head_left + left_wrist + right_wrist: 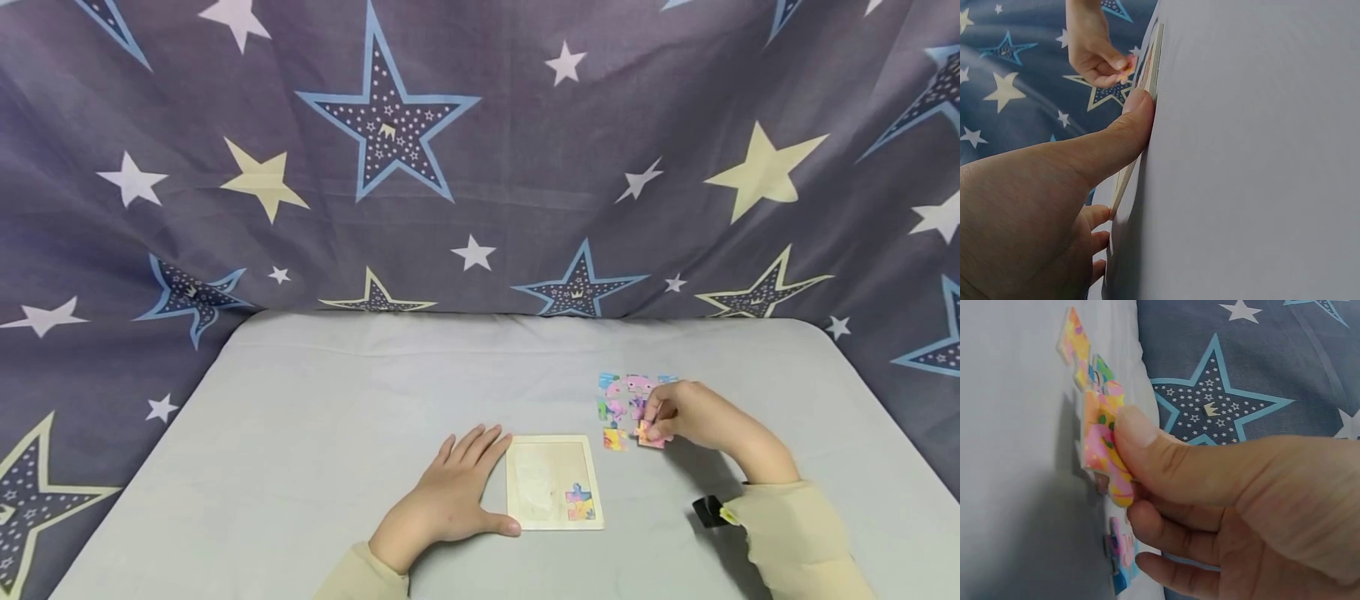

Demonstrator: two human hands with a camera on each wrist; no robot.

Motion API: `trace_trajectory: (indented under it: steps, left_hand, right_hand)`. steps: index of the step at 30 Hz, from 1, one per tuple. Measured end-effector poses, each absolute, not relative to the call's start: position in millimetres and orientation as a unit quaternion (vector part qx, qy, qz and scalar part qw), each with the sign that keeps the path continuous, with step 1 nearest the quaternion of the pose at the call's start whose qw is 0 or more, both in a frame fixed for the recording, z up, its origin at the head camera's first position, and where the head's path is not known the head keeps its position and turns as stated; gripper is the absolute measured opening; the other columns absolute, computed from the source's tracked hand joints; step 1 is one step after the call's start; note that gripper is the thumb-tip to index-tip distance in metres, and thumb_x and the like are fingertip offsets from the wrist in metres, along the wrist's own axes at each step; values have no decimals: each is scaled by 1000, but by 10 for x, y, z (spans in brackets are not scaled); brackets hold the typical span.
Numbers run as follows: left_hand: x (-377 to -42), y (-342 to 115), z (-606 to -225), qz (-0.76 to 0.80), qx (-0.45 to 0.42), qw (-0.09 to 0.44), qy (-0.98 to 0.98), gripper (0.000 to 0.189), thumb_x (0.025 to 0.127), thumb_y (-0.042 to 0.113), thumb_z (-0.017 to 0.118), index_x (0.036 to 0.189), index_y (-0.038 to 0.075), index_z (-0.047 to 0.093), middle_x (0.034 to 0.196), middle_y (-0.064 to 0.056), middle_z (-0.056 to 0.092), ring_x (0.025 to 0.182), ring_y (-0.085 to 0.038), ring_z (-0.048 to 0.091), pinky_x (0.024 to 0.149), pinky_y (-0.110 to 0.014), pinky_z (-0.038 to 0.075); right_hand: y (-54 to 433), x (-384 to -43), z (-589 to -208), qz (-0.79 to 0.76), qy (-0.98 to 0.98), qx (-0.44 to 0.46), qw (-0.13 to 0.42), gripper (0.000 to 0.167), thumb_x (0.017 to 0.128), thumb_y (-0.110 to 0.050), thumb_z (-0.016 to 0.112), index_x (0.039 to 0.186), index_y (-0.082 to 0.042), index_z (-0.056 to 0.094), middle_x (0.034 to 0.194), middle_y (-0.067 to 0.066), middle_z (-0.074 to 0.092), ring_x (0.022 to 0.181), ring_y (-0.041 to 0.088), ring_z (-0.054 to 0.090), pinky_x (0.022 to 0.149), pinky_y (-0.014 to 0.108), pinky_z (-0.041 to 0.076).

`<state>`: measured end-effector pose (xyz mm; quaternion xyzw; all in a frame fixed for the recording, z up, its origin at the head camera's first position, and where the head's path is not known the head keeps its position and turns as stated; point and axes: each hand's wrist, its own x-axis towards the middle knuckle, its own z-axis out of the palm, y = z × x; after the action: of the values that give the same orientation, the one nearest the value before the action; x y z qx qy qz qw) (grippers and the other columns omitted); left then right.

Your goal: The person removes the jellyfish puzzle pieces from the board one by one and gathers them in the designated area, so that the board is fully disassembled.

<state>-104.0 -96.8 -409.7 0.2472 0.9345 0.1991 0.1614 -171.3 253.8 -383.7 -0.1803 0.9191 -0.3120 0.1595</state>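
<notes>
My left hand [453, 498] rests on the table with its fingers spread and straight. Its fingertips and thumb lie along the left side of a shallow wooden puzzle tray [536, 471]. One colourful puzzle piece [580, 502] sits in the tray's lower right corner. Over to the right, my right hand [697, 417] pinches a pink, orange and yellow puzzle piece [1102, 431] between thumb and fingers, tilted up in the right wrist view. Behind it several other puzzle pieces [613, 408] lie grouped on the table, partly hidden by the right hand.
A pale grey cloth [337, 417] covers the table. A dark curtain with stars [495, 225] hangs behind it. A small black object with a yellow bit [708, 512] shows at the right sleeve.
</notes>
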Motion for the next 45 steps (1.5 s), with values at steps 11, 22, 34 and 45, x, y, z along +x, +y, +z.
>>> trace_trajectory:
  steps: [11, 22, 34, 45]
  left_hand:
    - [-1038, -972, -4154, 197, 248, 156, 935, 111, 73, 68, 73, 157, 13, 27, 163, -7, 23, 150, -29, 16, 118, -58, 11]
    - [-1037, -974, -4166, 199, 250, 154, 935, 110, 74, 67, 73, 157, 12, 27, 163, -7, 23, 150, -30, 15, 118, -58, 11]
    - [-1029, -974, -4137, 198, 251, 153, 935, 109, 74, 66, 73, 157, 11, 27, 162, -8, 23, 150, -30, 16, 118, -58, 11]
    - [-1038, -997, -4256, 192, 260, 136, 937, 112, 73, 73, 68, 158, 13, 25, 163, -8, 22, 150, -31, 15, 117, -60, 10]
  right_hand:
    - [2524, -1724, -3938, -298, 923, -185, 158, 17, 82, 3, 74, 81, -10, 64, 69, -4, 64, 62, 13, 58, 59, 29, 48]
    - [2545, -1735, -3969, -280, 930, -194, 136, 17, 81, -8, 80, 85, -8, 64, 70, -5, 59, 63, 10, 50, 58, 27, 44]
    - [2436, -1699, -3886, -293, 928, -180, 144, 16, 85, -10, 76, 94, -4, 64, 75, -4, 63, 65, 12, 54, 61, 29, 47]
    - [2135, -1586, -3849, -314, 905, -252, 140, 14, 88, -7, 74, 99, -6, 66, 77, -7, 61, 66, 8, 54, 60, 25, 49]
